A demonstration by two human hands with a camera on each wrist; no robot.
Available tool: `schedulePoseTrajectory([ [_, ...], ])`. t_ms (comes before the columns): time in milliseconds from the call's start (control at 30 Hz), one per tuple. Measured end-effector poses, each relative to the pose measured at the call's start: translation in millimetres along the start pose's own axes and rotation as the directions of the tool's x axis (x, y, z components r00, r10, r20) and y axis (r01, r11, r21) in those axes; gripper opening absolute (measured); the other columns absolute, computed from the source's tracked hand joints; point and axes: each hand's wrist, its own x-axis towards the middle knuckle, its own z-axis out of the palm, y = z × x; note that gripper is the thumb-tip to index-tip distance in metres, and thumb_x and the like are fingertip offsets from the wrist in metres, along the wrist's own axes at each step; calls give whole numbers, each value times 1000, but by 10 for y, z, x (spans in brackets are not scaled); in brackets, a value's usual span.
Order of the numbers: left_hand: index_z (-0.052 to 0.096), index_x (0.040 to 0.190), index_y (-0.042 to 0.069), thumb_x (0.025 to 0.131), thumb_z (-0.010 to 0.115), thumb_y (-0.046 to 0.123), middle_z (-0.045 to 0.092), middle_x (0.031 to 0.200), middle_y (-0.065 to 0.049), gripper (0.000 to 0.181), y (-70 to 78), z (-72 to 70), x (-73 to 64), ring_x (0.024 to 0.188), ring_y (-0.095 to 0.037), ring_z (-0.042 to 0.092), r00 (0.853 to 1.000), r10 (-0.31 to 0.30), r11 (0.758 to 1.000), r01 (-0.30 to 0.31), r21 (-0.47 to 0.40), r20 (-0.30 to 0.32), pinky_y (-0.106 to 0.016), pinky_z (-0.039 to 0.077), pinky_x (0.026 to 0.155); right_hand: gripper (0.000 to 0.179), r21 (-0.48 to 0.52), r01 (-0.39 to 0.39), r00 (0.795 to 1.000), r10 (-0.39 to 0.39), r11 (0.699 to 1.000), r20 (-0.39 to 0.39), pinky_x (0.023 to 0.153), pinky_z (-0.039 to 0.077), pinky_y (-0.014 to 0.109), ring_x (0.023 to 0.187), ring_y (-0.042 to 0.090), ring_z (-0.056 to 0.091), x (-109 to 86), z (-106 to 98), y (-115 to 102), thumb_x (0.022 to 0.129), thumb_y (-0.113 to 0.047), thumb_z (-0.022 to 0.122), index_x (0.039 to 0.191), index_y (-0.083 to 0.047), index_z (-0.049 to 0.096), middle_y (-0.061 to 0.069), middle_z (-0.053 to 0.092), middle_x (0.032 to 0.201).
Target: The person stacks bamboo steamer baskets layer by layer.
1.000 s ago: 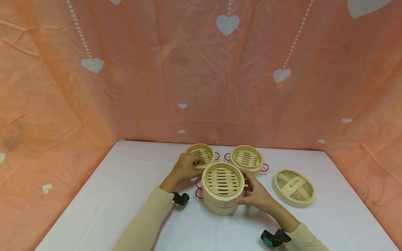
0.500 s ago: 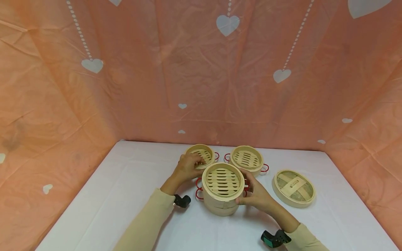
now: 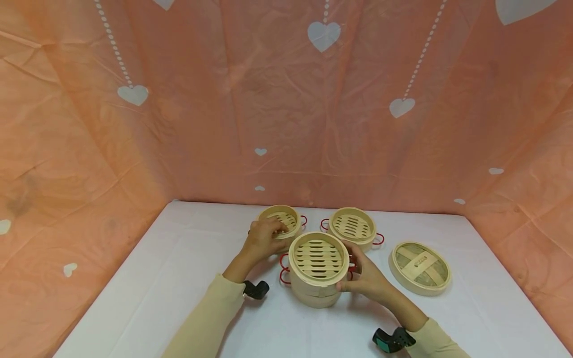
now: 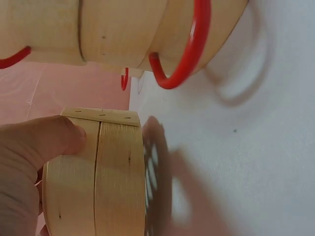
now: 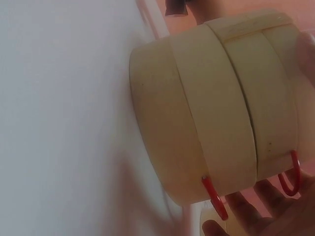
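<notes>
In the head view, two bamboo steamer baskets (image 3: 315,293) stand stacked at the middle of the table, slatted floor showing on top, red loop handles at the sides. My right hand (image 3: 364,278) grips this stack from its right, thumb on the near wall and fingers round behind. Behind and left of it, my left hand (image 3: 261,241) pinches the wall of another steamer basket (image 3: 285,217), fingers inside the rim. The left wrist view has the thumb (image 4: 64,140) against the outer wall of that basket (image 4: 118,172), whose slatted shadow falls on the cloth beside it.
A third open steamer basket (image 3: 352,226) with red handles sits behind the stack, toward the right. Right of it lies a round woven bamboo lid (image 3: 421,271). White cloth (image 3: 147,278) covers the table; an orange curtain (image 3: 286,124) with hearts surrounds its back and sides.
My left hand and the steamer basket it pinches have shifted slightly left, away from the stack. My right hand and the stacked baskets stay in place.
</notes>
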Motion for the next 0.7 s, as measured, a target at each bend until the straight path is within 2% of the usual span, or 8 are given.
schedulePoseTrajectory([
  [100, 72, 85, 18, 67, 80, 19, 63, 81, 4, 19, -9, -29, -20, 77, -14, 57, 1000, -12, 1000, 12, 4, 0, -42, 39, 77, 101, 6, 2, 1000, -2, 1000, 1, 86, 46, 35, 109, 24, 51, 0, -3, -1, 69, -25, 87, 149, -11, 27, 21, 44, 137],
  [367, 72, 87, 15, 66, 74, 13, 63, 83, 2, 21, 12, -189, -32, 86, -19, 58, 998, -35, 999, 33, -37, -58, -47, 39, 81, 100, 19, -3, 1000, 3, 1000, 1, 87, 46, 36, 108, 25, 52, 3, -4, 1, 68, -23, 87, 148, -11, 28, 22, 43, 137],
  [500, 71, 87, 14, 65, 73, 13, 62, 82, 1, 22, 42, -293, -24, 85, -19, 57, 993, -12, 1000, 10, -24, -116, -47, 38, 80, 100, 16, -2, 1000, 2, 1000, -1, 86, 46, 37, 109, 25, 52, 5, -5, 4, 68, -23, 88, 148, -11, 28, 22, 44, 137],
  [700, 70, 89, 15, 66, 74, 11, 60, 82, 2, 23, 121, -431, -26, 84, -18, 56, 989, 8, 1000, -11, -16, -150, -46, 36, 81, 101, 31, -19, 1000, 18, 999, 5, 84, 47, 34, 107, 24, 51, 0, -3, -4, 68, -25, 87, 148, -10, 28, 22, 43, 137],
])
